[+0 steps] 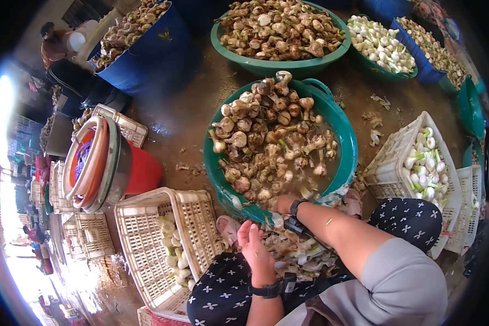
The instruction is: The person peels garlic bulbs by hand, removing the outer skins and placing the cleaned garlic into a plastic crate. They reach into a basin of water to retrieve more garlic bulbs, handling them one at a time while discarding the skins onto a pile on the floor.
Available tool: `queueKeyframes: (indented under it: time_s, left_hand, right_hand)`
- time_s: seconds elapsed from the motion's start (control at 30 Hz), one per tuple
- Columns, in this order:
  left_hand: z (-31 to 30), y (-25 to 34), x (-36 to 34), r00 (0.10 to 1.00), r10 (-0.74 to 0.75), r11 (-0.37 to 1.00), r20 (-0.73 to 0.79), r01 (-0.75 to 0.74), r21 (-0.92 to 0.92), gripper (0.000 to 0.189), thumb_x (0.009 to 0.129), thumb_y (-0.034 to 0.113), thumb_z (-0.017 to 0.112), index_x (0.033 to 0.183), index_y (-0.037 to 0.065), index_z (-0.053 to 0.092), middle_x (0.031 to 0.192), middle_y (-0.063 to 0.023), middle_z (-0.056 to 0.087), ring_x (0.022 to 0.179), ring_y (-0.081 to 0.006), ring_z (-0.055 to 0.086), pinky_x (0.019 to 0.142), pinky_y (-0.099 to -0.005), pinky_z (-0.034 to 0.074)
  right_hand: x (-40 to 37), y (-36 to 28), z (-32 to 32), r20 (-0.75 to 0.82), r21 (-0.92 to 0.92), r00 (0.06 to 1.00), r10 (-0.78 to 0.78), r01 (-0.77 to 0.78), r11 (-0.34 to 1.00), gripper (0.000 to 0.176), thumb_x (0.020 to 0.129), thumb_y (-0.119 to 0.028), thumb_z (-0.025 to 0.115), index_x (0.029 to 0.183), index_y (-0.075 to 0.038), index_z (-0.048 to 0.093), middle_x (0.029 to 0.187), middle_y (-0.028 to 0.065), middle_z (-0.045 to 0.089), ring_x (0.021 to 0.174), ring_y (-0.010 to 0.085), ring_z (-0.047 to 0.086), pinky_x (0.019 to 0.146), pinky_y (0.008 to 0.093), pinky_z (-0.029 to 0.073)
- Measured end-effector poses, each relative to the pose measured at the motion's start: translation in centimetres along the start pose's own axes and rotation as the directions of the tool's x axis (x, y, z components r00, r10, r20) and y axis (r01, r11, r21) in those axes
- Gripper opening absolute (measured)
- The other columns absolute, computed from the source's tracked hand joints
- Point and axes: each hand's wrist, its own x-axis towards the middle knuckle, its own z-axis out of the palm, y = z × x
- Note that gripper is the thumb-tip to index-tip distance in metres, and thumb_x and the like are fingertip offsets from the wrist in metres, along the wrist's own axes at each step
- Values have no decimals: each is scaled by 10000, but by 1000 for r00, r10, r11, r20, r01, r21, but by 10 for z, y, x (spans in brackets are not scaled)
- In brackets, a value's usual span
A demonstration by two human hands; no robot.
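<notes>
A green tub (349, 146) holds many muddy garlic bulbs (266, 141) with brown water showing at the right side. My right hand (283, 203) reaches over the tub's near rim to the bulbs; its fingers are hidden. My left hand (252, 243) is raised just outside that rim, fingers up and apart from any bulb, holding nothing that I can see. Garlic skins and peelings (299, 255) lie heaped below my hands, between my knees. Beside my left hand stands a cream crate (146, 239) with several clean white bulbs (175, 252) inside.
To the right, another cream crate (388, 174) holds white garlic. A larger green basin (277, 68) of dirty bulbs stands ahead, with a blue barrel (157, 54) at its left. Stacked buckets (100, 163) stand left. A person (54, 49) is at the far left.
</notes>
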Motion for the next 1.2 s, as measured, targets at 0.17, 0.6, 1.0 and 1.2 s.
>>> queueKeyframes:
  time_s: [0.17,0.6,1.0,1.2]
  left_hand:
    - [2,-1,-2,991,-65,997,-120,70,33,293,857,209,578,1096,68,482,977,5,512,806,-78,470,661,-213,395]
    - [3,-13,-24,906,-263,957,332,200,211,148,781,155,558,867,43,604,763,1,569,637,-78,494,532,-206,368]
    - [-19,-6,-37,588,-177,673,790,-513,532,601,815,160,625,1327,3,354,1245,-175,495,1120,-220,488,943,-310,374]
    - [-20,0,-34,809,-171,804,563,-216,554,408,886,223,563,1219,0,483,919,-77,606,791,-97,546,691,-239,459]
  right_hand:
    - [-92,-20,-15,-290,285,925,-244,327,901,298,813,-316,585,1004,-88,592,911,183,625,866,339,596,721,424,465]
    - [-224,-36,6,-644,10,669,-372,493,870,200,780,-204,546,640,-62,561,622,145,581,587,344,570,519,418,454]
    - [-218,-14,10,-747,381,648,-147,599,704,199,851,-201,568,810,-11,610,652,153,561,593,288,549,538,349,417]
    - [-242,-15,-16,-750,2,488,-446,676,737,183,821,-145,571,956,-50,650,833,94,636,781,295,568,707,361,451]
